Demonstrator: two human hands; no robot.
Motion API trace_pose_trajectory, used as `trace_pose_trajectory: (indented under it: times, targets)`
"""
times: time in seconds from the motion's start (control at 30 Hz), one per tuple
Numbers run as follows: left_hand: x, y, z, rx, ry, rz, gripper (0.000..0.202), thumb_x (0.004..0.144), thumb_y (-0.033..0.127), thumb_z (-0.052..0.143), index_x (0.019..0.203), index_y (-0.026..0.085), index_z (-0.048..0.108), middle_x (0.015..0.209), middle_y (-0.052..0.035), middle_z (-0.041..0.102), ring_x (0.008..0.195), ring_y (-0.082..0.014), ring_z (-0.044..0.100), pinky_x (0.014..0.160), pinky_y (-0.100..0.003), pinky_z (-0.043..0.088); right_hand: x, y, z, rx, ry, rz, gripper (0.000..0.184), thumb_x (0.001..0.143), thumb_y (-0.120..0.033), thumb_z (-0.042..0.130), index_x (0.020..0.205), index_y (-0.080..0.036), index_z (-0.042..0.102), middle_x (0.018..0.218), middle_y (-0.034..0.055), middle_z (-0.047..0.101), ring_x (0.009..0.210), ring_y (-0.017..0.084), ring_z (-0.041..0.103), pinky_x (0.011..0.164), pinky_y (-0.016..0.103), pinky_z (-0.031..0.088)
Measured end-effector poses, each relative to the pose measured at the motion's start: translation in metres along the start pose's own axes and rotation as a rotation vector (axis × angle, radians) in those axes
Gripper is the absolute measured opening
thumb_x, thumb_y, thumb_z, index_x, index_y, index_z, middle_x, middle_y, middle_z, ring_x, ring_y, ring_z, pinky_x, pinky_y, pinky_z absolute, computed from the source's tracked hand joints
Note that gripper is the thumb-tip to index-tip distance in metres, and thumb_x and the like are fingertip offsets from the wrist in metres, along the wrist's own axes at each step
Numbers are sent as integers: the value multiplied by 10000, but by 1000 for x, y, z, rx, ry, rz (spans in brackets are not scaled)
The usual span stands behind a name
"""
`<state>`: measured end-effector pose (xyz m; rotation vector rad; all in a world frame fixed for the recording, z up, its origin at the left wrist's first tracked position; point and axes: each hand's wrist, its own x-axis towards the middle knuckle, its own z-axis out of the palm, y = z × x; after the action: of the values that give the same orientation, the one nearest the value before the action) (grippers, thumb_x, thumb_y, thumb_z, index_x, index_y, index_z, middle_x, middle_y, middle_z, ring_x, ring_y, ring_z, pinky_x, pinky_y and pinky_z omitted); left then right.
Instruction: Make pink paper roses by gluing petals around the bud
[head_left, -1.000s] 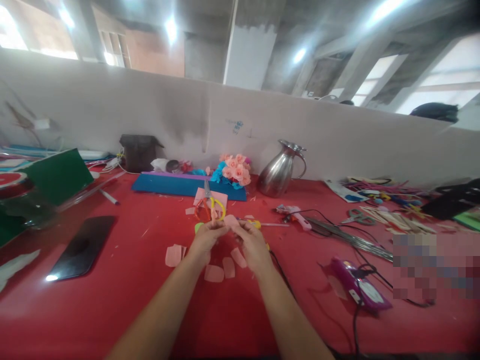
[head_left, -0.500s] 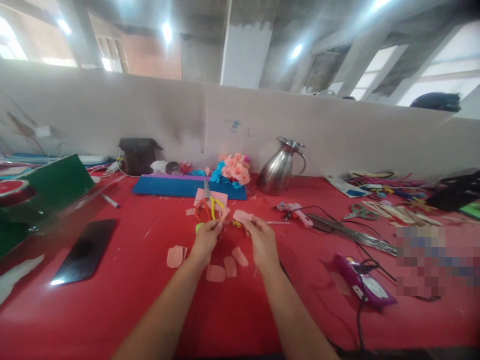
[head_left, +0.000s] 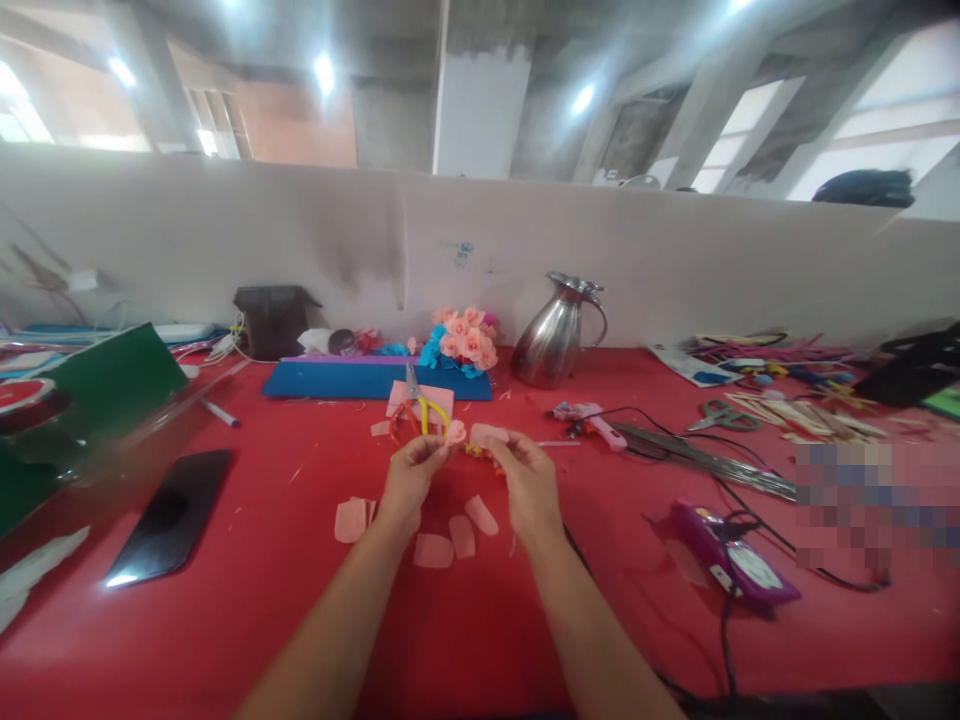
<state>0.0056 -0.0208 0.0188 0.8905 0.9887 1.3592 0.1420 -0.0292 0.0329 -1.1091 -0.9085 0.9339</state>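
Between the thumb and fingers of my left hand (head_left: 411,478) is a small pink paper flower (head_left: 456,432). My right hand (head_left: 531,480) pinches a pink paper petal (head_left: 487,433), held a little to the right of the flower. Both hands are raised over the red table (head_left: 465,640). Loose pink petals (head_left: 433,550) lie below and between my wrists, and a small stack of petals (head_left: 351,520) rests left of my left forearm. Just beyond my left hand lie scissors (head_left: 424,410) with red and yellow handles, on a pink paper sheet (head_left: 441,396).
A bunch of pink flowers (head_left: 468,342) and a blue slab (head_left: 337,380) are at the back, beside a steel jug (head_left: 553,335). To the right lie a pink glue gun (head_left: 592,424), wires (head_left: 675,460), green scissors (head_left: 724,416) and a corded purple box (head_left: 739,560). A phone (head_left: 172,515) lies left.
The flower in my left hand has turned, and its rounded, layered head now shows. My right hand keeps its pinch on the petal, and the view has shifted slightly.
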Motion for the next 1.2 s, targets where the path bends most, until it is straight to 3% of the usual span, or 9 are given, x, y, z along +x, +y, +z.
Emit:
trace_pose_trajectory:
  times: [0.2, 0.57, 0.9, 1.2]
  targets:
    - [1, -2, -1, -10, -17, 20, 204, 598, 297, 724, 731, 168, 640, 698, 7, 614, 687, -107, 533, 702, -216, 388, -2, -3, 1, -1, -26, 14, 232, 636, -372, 690, 776, -187, 688, 768, 26, 674, 747, 176, 586, 727, 303, 446]
    - [2, -5, 1, -137, -30, -94, 288, 530, 309, 766, 718, 161, 606, 656, 26, 570, 609, -80, 525, 658, -217, 427, -4, -3, 5, -88, -37, 64, 160, 621, -319, 665, 705, -184, 693, 631, -4, 639, 582, 132, 528, 592, 260, 405]
    - [6, -15, -4, -9, -16, -54, 225, 557, 279, 755, 701, 155, 634, 670, 7, 619, 636, -86, 539, 675, -208, 408, -5, -6, 7, -84, -42, 164, 137, 602, -279, 670, 680, -172, 706, 566, -1, 632, 514, 113, 525, 527, 243, 386]
    - [2, -12, -2, 3, -61, -56, 191, 569, 267, 753, 684, 157, 648, 695, -17, 659, 691, -122, 574, 720, -240, 411, -3, -3, 6, -82, -82, 184, 107, 602, -253, 647, 643, -168, 698, 554, 1, 643, 481, 96, 504, 506, 233, 385]
